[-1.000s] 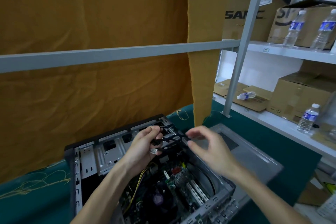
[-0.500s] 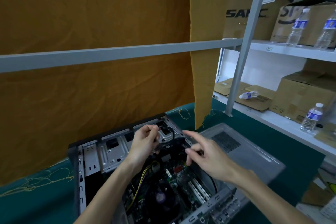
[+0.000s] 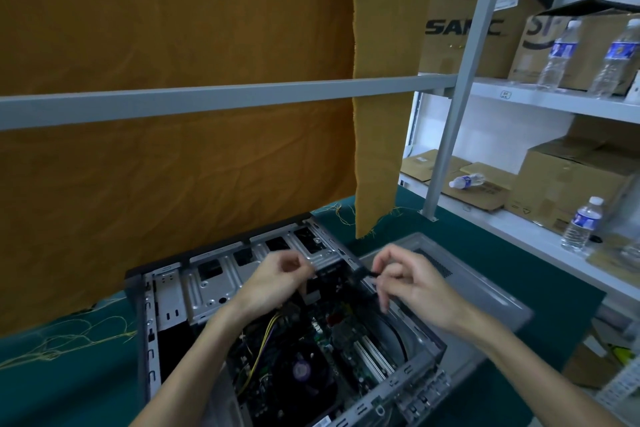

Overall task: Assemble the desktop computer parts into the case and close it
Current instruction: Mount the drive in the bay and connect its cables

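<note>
An open desktop case [image 3: 166, 305] lies on its side on the green mat, with the motherboard [image 3: 332, 333] and a round CPU fan [image 3: 301, 371] showing inside. Both hands hover over its far right corner, near the metal drive bays [image 3: 214, 281]. My left hand [image 3: 277, 281] has curled fingers pinching something dark that I cannot make out. My right hand [image 3: 408, 284] pinches a black cable connector [image 3: 362, 272] between thumb and forefinger. The grey side panel [image 3: 485, 291] lies flat to the right of the case.
An ochre cloth [image 3: 173, 149] hangs behind the case, crossed by a grey shelf bar [image 3: 225, 99]. Right of it, a shelf upright [image 3: 450, 135] and shelves hold cardboard boxes [image 3: 568, 184] and several water bottles [image 3: 581, 224]. Loose yellow threads [image 3: 65, 340] lie on the mat at left.
My right hand has pulled right and taken the black connector in a pinch. My left hand shifted slightly right and closed tighter over the drive bay area. The camera view dropped a little.
</note>
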The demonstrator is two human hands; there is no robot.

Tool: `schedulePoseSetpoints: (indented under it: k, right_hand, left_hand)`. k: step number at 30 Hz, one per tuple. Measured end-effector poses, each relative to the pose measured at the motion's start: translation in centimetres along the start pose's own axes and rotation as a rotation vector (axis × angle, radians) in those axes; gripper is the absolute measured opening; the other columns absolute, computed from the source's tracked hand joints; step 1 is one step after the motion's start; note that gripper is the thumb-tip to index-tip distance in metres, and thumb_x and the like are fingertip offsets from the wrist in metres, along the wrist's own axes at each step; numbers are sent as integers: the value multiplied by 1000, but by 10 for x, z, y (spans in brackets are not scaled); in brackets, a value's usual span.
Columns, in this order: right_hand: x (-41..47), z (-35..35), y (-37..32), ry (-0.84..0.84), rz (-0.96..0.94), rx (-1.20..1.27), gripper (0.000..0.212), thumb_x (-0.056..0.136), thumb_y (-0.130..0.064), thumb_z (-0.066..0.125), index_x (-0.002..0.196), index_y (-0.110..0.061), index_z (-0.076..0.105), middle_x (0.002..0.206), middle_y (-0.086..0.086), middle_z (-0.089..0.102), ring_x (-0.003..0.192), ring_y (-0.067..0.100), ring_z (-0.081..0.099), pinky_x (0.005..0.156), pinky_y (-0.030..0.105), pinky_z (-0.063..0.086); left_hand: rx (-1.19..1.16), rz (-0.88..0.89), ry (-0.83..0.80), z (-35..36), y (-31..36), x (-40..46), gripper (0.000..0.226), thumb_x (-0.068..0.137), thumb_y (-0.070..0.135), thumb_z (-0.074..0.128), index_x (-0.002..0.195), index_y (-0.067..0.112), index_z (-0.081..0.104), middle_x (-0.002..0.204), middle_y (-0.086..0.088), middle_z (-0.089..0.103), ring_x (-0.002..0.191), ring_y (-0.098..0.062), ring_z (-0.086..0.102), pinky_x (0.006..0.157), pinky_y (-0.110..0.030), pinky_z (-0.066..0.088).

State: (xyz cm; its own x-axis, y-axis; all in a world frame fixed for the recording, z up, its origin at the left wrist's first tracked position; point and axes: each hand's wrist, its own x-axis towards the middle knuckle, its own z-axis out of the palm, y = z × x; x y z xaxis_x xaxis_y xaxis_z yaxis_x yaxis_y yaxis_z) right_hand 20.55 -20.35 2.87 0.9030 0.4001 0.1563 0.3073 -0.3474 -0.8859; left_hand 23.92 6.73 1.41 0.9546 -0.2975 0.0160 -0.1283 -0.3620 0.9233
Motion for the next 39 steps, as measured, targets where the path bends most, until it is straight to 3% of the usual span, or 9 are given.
schedulePoseSetpoints:
  k: [3, 6, 11, 15, 20, 25, 30, 35, 39]
  right_hand:
    - [13, 4, 9, 44, 141, 115, 13, 104, -10, 55, 113, -10, 64, 59, -2, 53, 55, 16, 48, 56, 30, 42]
    - [20, 14, 12, 21, 252, 155, 22, 105, -23, 57, 116, -11, 73, 52, -6, 43, 47, 10, 37, 51, 23, 34]
    - [30, 31, 2, 50, 292, 197, 25, 108, -24, 51, 104, -4, 66, 60, 2, 58, 44, 13, 46, 43, 23, 32]
    - [37, 40, -3, 76, 292, 256, 23, 109, -22, 47, 97, -12, 65, 58, 0, 47, 42, 10, 31, 42, 21, 20]
    - [39, 43, -4, 134, 268, 292, 21, 107, -25, 53, 99, -13, 68, 57, -9, 33, 45, 6, 25, 41, 19, 19]
    - [41, 39, -13, 128, 207, 246, 22, 107, -22, 53, 107, -7, 69, 54, -6, 35, 41, 8, 26, 38, 19, 22]
    - [52, 12, -38, 198, 161, 286, 23, 108, -21, 49, 109, -4, 65, 58, 4, 54, 41, 18, 48, 41, 26, 41]
    - [60, 4, -40, 180, 240, 294, 22, 108, -22, 48, 104, -6, 62, 60, 3, 55, 41, 13, 35, 40, 26, 20]
    - [52, 25, -19, 118, 335, 162, 22, 109, -22, 46, 107, -8, 62, 56, 1, 57, 37, 11, 30, 36, 22, 18]
  left_hand:
    - [116, 32, -137, 8, -3, -2, 37, 101, 42, 61, 74, 17, 68, 71, -1, 72, 60, -16, 60, 56, -29, 47]
    - [288, 144, 35, 15, -9, 1, 19, 98, 36, 65, 84, 26, 73, 82, 9, 74, 74, -7, 68, 71, -33, 56]
    - [28, 191, 95, 24, -8, 5, 11, 101, 30, 63, 99, 30, 73, 91, 8, 75, 86, -9, 70, 78, -30, 58]
    - [-49, 251, 95, 33, -6, 4, 15, 98, 27, 68, 111, 30, 74, 101, 16, 76, 97, -2, 70, 84, -16, 52]
    - [-109, 299, 211, 41, -7, 6, 11, 97, 21, 69, 103, 26, 77, 94, 9, 76, 89, -9, 70, 80, -21, 54]
    - [49, 346, 345, 36, -10, 11, 14, 97, 22, 67, 96, 34, 75, 95, 20, 71, 95, -4, 65, 80, -14, 48]
    - [275, 283, 388, 28, -20, 13, 21, 100, 17, 59, 105, 31, 73, 107, 20, 67, 108, -3, 58, 95, -29, 50]
    - [303, 262, 370, 29, -22, 11, 21, 100, 18, 56, 109, 31, 70, 110, 17, 62, 109, -5, 55, 96, -29, 49]
    - [322, 249, 320, 33, -22, 12, 19, 101, 22, 57, 113, 31, 68, 111, 17, 60, 111, -8, 54, 97, -26, 49]
